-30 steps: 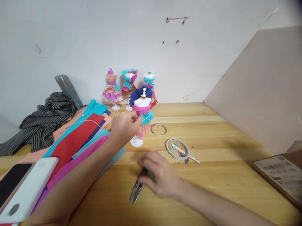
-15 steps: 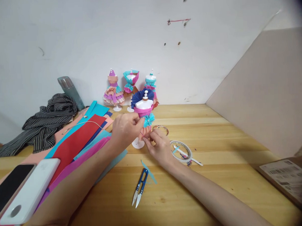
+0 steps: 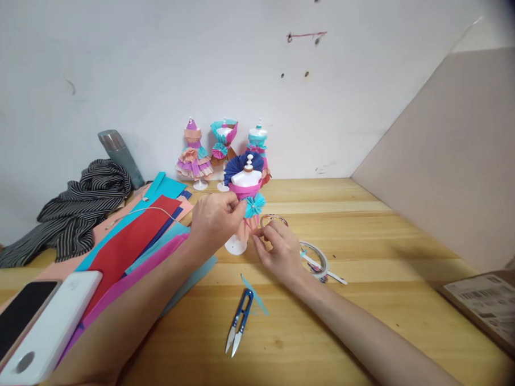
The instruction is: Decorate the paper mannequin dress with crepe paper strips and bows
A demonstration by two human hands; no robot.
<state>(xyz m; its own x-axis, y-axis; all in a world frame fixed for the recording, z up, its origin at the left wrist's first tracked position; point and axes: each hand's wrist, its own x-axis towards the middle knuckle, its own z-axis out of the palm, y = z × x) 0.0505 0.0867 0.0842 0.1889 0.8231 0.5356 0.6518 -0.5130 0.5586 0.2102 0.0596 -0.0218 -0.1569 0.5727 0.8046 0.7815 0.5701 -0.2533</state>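
Observation:
A small white dress form (image 3: 245,180) stands upright on a round white base (image 3: 236,245), dressed in paper: a navy pleated collar, a pink band, a turquoise rosette (image 3: 255,205) and a peach skirt (image 3: 244,230). My left hand (image 3: 218,217) is closed on the left side of the form's waist, beside the rosette. At the skirt's right edge, my right hand (image 3: 279,246) pinches the peach paper between thumb and forefinger. Blue-handled thread snips (image 3: 241,319) lie in front with a thin turquoise paper strip (image 3: 256,295) by them.
Three dressed forms, one in a purple and peach dress (image 3: 193,156), stand by the wall. Right of my hand lie a tape roll (image 3: 326,264) and scraps. Coloured paper sheets (image 3: 126,233), a phone (image 3: 19,317), a white device (image 3: 50,330), a striped cloth (image 3: 87,200) and a bottle (image 3: 121,156) fill the left.
My right hand has shifted slightly to the right along the skirt, its fingers now at the skirt's right edge. My left hand stays at the waist.

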